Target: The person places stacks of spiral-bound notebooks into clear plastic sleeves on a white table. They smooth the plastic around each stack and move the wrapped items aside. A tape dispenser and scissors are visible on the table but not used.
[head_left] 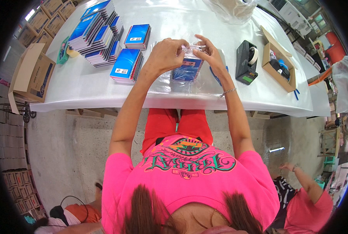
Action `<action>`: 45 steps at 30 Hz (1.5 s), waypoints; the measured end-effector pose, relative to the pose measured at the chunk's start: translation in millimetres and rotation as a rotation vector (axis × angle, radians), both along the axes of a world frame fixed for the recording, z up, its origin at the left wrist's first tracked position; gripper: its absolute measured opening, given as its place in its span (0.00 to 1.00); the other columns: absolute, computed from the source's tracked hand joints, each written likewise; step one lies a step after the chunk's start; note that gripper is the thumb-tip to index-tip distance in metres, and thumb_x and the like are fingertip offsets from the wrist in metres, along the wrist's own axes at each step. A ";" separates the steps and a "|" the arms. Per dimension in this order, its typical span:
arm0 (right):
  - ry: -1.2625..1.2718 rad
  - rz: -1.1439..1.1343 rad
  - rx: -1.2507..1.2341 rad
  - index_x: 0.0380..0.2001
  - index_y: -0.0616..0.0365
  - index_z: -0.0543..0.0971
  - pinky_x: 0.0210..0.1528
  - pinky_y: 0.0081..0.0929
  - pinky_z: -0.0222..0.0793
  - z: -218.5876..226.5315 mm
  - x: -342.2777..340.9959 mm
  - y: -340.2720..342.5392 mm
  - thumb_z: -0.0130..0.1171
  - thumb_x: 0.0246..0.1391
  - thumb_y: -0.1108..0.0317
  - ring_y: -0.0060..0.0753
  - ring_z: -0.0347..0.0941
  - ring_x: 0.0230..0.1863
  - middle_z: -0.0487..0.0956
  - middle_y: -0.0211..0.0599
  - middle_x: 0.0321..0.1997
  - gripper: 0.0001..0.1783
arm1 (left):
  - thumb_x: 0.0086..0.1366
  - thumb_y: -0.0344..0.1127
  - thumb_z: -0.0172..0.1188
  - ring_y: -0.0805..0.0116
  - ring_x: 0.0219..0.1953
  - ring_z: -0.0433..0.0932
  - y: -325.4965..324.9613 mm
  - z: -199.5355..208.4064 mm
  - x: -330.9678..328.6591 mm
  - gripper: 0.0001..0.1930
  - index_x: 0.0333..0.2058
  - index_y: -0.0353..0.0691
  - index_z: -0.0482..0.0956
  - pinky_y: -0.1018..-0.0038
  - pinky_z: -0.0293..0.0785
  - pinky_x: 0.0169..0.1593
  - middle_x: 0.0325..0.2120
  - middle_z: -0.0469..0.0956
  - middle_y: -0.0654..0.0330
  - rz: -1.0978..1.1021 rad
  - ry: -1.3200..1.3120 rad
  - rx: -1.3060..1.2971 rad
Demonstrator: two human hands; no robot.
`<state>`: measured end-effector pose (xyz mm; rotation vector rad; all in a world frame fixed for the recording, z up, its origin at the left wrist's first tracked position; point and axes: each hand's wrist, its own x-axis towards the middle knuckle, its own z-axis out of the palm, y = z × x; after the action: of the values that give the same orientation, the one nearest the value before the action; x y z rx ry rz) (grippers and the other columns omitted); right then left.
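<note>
A small stack of blue spiral notebooks (186,71) stands in front of me on the table, inside clear plastic wrap (190,50). My left hand (165,55) is at its far left side, fingers closed in a pinch on the gathered plastic. From the right, my right hand (209,54) pinches the same plastic near the top of the stack, its index finger raised. More clear plastic sheet (162,86) lies flat under and around the stack. Left of my hands sit two short notebook stacks, one nearer (126,64) and one farther (138,36).
Taller notebook piles (100,37) stand at the far left, beside an open cardboard box (35,76). To the right are a black tape dispenser (245,64) and an open carton (270,76) of small items. A plastic bag (232,9) lies at the back. Another person's arm (308,183) shows lower right.
</note>
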<state>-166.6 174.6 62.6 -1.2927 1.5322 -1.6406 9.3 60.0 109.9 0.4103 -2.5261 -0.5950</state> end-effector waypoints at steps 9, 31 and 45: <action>-0.268 0.133 0.047 0.52 0.62 0.78 0.45 0.18 0.67 -5.1 -5.7 -6.2 0.62 0.54 0.66 0.20 0.75 0.40 0.80 0.34 0.42 0.22 | 0.52 0.34 0.61 0.67 0.42 0.74 -13.8 -35.7 -15.9 0.22 0.49 0.44 0.74 0.72 0.71 0.47 0.36 0.79 0.59 0.078 0.247 0.649; 0.087 0.053 0.049 0.46 0.53 0.84 0.51 0.23 0.70 -6.9 1.6 17.5 0.69 0.49 0.63 0.29 0.73 0.51 0.69 0.43 0.60 0.19 | 0.60 0.37 0.62 0.58 0.60 0.66 -1.8 -39.9 8.1 0.12 0.42 0.49 0.86 0.58 0.63 0.61 0.55 0.70 0.59 -0.128 0.269 0.139; 0.458 -1.291 0.329 0.43 0.56 0.83 0.39 0.26 0.71 -53.6 -123.5 148.4 0.60 0.58 0.50 0.31 0.71 0.38 0.79 0.42 0.38 0.21 | 0.54 0.19 0.60 0.59 0.46 0.75 19.5 -55.1 5.2 0.18 0.43 0.43 0.84 0.66 0.71 0.50 0.39 0.77 0.57 -0.135 0.452 0.049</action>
<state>-290.2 323.0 9.1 -0.4177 3.1434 -1.5890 14.5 79.5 54.8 0.1039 -2.1182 -0.7118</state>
